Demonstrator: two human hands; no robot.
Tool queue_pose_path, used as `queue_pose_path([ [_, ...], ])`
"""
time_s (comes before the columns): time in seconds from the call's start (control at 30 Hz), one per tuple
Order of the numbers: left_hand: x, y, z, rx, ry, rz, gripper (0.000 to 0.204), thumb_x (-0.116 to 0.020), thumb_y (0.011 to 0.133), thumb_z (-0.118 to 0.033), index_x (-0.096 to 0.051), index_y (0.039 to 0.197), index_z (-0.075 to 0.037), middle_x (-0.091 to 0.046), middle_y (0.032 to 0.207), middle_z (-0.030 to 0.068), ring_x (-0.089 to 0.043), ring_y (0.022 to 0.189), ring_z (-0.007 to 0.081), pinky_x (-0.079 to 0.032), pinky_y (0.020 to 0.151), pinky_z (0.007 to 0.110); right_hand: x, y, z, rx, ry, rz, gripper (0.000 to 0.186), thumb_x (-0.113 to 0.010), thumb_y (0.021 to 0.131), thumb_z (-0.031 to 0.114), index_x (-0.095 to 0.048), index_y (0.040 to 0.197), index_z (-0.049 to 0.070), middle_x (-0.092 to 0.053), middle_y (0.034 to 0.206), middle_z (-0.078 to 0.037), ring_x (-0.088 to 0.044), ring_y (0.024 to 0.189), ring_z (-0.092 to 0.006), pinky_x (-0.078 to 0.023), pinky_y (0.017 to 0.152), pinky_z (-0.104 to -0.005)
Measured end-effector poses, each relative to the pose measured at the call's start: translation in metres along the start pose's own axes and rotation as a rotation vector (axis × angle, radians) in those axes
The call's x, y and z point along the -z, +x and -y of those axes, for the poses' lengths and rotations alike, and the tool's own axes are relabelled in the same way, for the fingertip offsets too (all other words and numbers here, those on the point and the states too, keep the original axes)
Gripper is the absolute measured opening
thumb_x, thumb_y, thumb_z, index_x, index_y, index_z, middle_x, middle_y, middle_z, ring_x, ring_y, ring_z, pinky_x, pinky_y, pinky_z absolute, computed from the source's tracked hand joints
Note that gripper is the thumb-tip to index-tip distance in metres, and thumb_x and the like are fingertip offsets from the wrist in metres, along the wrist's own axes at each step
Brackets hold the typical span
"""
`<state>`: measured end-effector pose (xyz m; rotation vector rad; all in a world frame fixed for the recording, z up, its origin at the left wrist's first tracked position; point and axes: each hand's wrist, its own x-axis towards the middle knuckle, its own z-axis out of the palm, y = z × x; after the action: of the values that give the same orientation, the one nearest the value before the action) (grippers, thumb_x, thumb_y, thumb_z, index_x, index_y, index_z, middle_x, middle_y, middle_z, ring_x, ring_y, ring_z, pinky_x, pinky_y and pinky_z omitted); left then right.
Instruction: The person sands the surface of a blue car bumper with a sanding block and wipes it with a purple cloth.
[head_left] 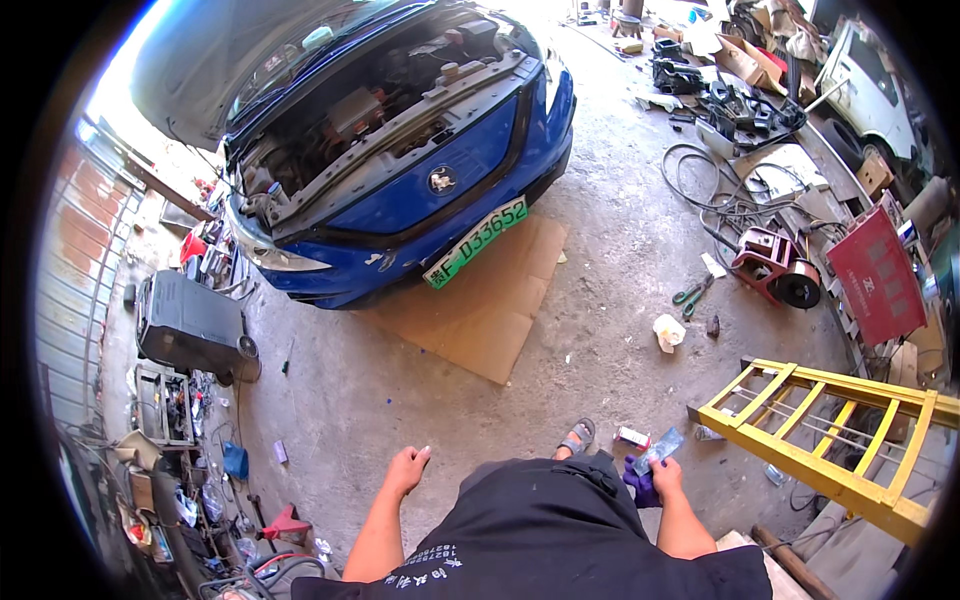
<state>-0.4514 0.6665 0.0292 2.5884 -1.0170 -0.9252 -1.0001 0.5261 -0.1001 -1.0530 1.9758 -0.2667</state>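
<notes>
My right hand [667,477] is closed round a light-blue, see-through plastic packet [662,447] with a purple glove [641,484] hanging beside it, low on the right of my body. My left hand [406,470] is held out over the floor on the other side, its fingers curled and the thumb on top; nothing shows in it. Ahead stands a blue car [420,190] with its hood [200,70] raised and the engine bay uncovered. A flat cardboard sheet [500,320] lies under its front end.
A yellow ladder [830,430] lies to my right, near a small red-and-white box [632,437]. Farther off are green-handled shears [688,298], a red wire-spool machine [770,262] and coiled cables [690,180]. A black wheeled bin [190,318] and clutter line the left wall.
</notes>
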Motion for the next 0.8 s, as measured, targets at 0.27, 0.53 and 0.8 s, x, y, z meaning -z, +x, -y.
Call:
queue_pose_path([
  [0.27,-0.006,0.03,-0.068,0.055,0.014,0.054,0.047,-0.06,0.091,-0.045,-0.058,0.076,0.0,-0.058,0.06,0.0119,-0.056,0.052,0.0216,-0.045,0.05,0.039,0.045,0.047,0.018,-0.06,0.053,-0.07,0.035,-0.069,0.084,0.031,-0.067,0.101,0.0,-0.069,0.093,-0.016,-0.063,0.084,-0.0239,-0.048,0.078,-0.0375],
  [0.53,-0.025,0.076,-0.073,0.353,0.011,0.262,0.045,-0.058,0.091,-0.043,-0.061,0.078,0.0,-0.062,0.061,0.0143,-0.06,0.052,0.0241,-0.048,0.052,0.041,0.049,0.052,-0.009,-0.186,0.092,-0.06,0.034,-0.069,0.085,0.028,-0.065,0.097,-0.003,-0.068,0.088,-0.014,-0.059,0.079,-0.0189,-0.048,0.074,-0.038],
  [0.8,-0.049,0.205,-0.105,0.208,-0.082,0.263,0.038,-0.06,0.09,-0.037,-0.06,0.078,0.0,-0.061,0.06,0.0121,-0.059,0.049,0.0244,-0.047,0.049,0.04,0.053,0.096,0.051,-0.286,0.105,-0.127,0.03,-0.069,0.085,0.025,-0.064,0.095,-0.003,-0.067,0.086,-0.013,-0.056,0.075,-0.0164,-0.048,0.069,-0.037],
])
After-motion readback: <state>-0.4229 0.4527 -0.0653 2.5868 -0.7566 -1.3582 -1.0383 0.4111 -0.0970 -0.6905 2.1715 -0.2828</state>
